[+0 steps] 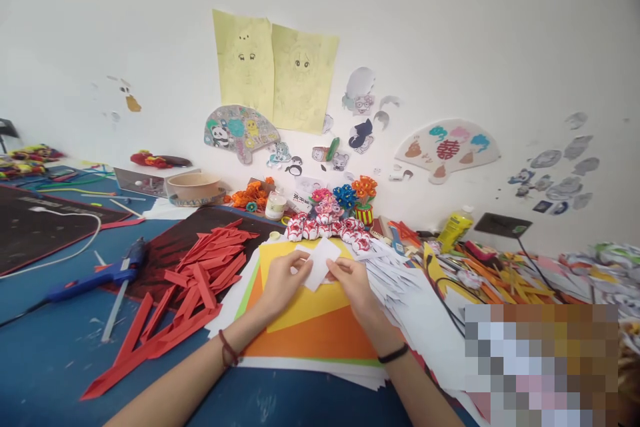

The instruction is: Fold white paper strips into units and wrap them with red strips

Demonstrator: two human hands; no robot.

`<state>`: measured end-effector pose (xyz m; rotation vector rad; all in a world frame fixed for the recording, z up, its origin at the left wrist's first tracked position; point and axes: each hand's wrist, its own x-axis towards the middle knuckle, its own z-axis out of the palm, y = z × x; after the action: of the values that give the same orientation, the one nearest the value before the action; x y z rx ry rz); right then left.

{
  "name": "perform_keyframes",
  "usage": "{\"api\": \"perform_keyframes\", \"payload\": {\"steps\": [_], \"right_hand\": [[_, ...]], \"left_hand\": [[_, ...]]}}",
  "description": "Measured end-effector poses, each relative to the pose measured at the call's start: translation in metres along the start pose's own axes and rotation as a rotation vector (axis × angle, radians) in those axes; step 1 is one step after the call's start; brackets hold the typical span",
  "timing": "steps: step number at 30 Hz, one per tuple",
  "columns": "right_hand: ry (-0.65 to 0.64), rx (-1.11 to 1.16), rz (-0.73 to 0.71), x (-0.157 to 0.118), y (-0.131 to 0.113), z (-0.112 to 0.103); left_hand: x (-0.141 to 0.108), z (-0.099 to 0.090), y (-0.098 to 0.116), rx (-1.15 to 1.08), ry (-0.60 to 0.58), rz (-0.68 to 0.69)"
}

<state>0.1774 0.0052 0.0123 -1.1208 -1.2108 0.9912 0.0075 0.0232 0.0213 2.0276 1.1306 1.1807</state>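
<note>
Between my two hands is a small piece of white paper (324, 263), held above a stack of coloured sheets. My left hand (285, 280) pinches its left side, and my right hand (351, 283) pinches its right edge. Beneath them lie a yellow sheet (287, 313) and an orange sheet (320, 340), with green and white paper showing at the edges. Just beyond my hands sit several red-and-white paper flowers (310, 228). Many narrow white paper strips (393, 273) are heaped by my right hand.
Red folded paper strips (200, 287) are piled at left, beside a blue glue gun (100, 278) with a cord. A round bowl (194, 188), a small white bottle (275, 204) and a yellow bottle (456, 228) stand near the wall. Black cables (443, 283) and orange scraps lie right.
</note>
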Motion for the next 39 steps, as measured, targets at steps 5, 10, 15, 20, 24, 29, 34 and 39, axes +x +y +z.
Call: {"api": "perform_keyframes", "payload": {"steps": [5,10,15,20,24,29,34,39], "right_hand": [[0.047,-0.043,-0.007,-0.006,0.01,0.002],[0.009,-0.048,-0.017,-0.01,0.013,-0.002],[-0.128,0.033,-0.044,-0.012,0.005,-0.005],[-0.083,-0.077,-0.1,-0.011,0.0,-0.011],[-0.146,-0.183,-0.129,-0.013,-0.004,-0.012],[-0.31,-0.23,-0.129,-0.023,-0.014,-0.004],[-0.349,-0.245,-0.121,-0.029,-0.018,0.003],[-0.338,-0.231,-0.106,-0.032,-0.022,0.004]], "left_hand": [[-0.007,0.004,-0.011,0.356,0.107,0.222],[-0.012,0.006,-0.014,0.686,0.026,0.702],[-0.011,0.004,-0.01,0.865,-0.004,0.789],[-0.015,0.002,0.002,0.712,-0.038,0.717],[-0.015,-0.001,0.016,0.321,0.021,0.363],[-0.01,-0.005,0.021,-0.038,0.028,0.049],[-0.009,-0.002,0.015,-0.098,0.039,0.009],[-0.01,-0.001,0.017,-0.133,0.059,-0.029]]}}
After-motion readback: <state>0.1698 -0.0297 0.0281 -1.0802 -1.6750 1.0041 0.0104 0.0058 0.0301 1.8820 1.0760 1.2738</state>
